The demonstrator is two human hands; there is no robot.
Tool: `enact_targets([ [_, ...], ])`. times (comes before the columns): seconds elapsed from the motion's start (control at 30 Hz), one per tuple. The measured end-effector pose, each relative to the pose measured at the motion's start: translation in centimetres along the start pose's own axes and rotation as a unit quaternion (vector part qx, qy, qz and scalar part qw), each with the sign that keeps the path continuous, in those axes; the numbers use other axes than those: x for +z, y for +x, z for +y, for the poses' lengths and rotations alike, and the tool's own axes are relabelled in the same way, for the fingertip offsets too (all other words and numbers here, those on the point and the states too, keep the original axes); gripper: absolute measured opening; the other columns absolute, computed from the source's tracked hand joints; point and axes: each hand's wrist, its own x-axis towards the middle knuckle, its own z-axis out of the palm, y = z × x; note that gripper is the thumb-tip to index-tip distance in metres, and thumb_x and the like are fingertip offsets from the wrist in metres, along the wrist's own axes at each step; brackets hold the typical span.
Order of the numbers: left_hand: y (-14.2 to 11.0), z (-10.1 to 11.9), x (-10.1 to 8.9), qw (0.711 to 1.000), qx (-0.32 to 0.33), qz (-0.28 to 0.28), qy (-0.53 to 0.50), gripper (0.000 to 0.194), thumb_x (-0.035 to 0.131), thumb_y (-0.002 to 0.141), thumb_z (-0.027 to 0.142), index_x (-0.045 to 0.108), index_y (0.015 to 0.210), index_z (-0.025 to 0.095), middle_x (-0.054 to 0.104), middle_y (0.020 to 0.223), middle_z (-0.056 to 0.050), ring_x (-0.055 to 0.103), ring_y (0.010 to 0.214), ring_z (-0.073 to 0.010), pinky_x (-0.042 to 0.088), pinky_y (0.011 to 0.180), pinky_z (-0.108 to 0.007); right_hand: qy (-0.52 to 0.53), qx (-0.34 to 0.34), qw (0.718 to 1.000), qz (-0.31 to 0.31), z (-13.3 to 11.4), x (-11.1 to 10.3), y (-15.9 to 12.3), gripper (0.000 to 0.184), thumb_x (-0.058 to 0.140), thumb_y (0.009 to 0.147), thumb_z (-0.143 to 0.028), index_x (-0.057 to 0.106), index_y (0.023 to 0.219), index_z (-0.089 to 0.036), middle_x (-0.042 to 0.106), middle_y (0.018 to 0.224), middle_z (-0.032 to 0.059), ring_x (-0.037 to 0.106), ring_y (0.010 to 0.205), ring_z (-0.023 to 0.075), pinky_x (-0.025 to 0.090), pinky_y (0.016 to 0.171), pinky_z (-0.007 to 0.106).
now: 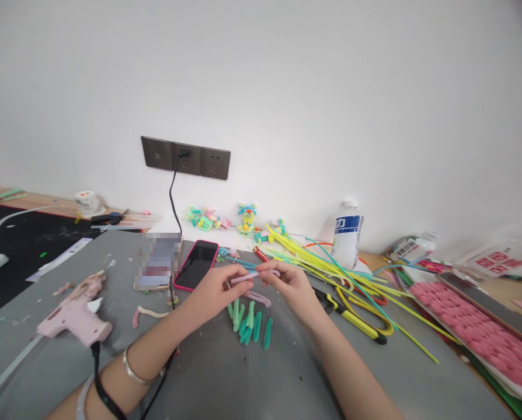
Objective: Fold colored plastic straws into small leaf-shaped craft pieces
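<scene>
Both hands meet at the middle of the grey mat, pinching a pale lilac pipe cleaner (pixel 244 277). My left hand (pixel 219 290) has thumb and fingertips closed on one part of it. My right hand (pixel 286 283) grips its other end between thumb and fingers. Another lilac piece (pixel 259 298), bent over, shows just under the hands. Below them lie several short folded pipe cleaner pieces (pixel 251 318) in light green and teal. A pink-edged phone (pixel 197 264) rests just beyond my left hand.
At left a pink glue gun (pixel 79 315) lies with its cord under my left forearm. Yellow pipe cleaners (pixel 313 256), yellow-black pliers (pixel 352 318) and a white bottle (pixel 347 236) are at right. Small fuzzy figures (pixel 246 219) stand by the wall. A pink woven piece (pixel 475 332) lies far right.
</scene>
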Motion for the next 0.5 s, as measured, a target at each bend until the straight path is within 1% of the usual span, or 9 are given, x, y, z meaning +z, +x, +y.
enact_targets([
  [0.07,-0.03,-0.01,0.02,0.999,-0.005,-0.001,-0.031,0.026,0.053,0.092,0.04,0.064,0.098,0.017,0.066,0.076,-0.001,0.058,0.066,-0.0143,0.045,0.059,-0.022,-0.005,-0.004,1.0,-0.002,0.03,0.02,0.05,0.022,0.073,0.076,-0.039,0.073,0.083,-0.018,0.069,0.077,0.0028,0.06,0.068,0.0158,0.048,0.066,0.029],
  [0.17,-0.03,-0.14,-0.05,1.0,-0.011,0.002,-0.029,0.029,0.048,0.095,0.042,0.064,0.095,0.017,0.069,0.072,-0.002,0.058,0.061,-0.0137,0.045,0.06,-0.023,0.016,-0.009,1.0,0.009,0.17,0.05,0.09,0.022,0.075,0.075,-0.038,0.072,0.085,-0.019,0.07,0.075,0.0023,0.062,0.067,0.0162,0.05,0.066,0.029],
  [0.27,-0.02,-0.14,-0.04,1.0,-0.015,0.001,-0.024,0.031,0.046,0.096,0.042,0.064,0.095,0.017,0.072,0.074,-0.004,0.06,0.061,-0.0144,0.046,0.06,-0.024,0.059,-0.03,0.997,0.034,0.32,0.05,0.13,0.021,0.074,0.077,-0.038,0.069,0.088,-0.02,0.07,0.073,0.0014,0.065,0.068,0.0161,0.052,0.069,0.029],
  [0.33,-0.05,0.03,0.06,0.999,-0.017,-0.006,-0.036,0.031,0.047,0.095,0.043,0.064,0.097,0.017,0.073,0.074,-0.004,0.062,0.062,-0.0152,0.048,0.059,-0.024,0.075,-0.048,0.995,0.051,0.36,0.02,0.15,0.02,0.074,0.079,-0.038,0.068,0.087,-0.02,0.071,0.075,0.0018,0.066,0.069,0.0159,0.053,0.069,0.028],
  [0.5,-0.22,0.76,0.29,0.997,-0.027,-0.025,-0.065,0.031,0.049,0.095,0.043,0.064,0.099,0.016,0.073,0.071,-0.005,0.065,0.062,-0.0145,0.051,0.061,-0.023,0.082,-0.077,0.99,0.089,0.22,0.14,0.08,0.023,0.077,0.077,-0.037,0.064,0.085,-0.02,0.069,0.074,0.0009,0.066,0.063,0.0143,0.053,0.064,0.027],
])
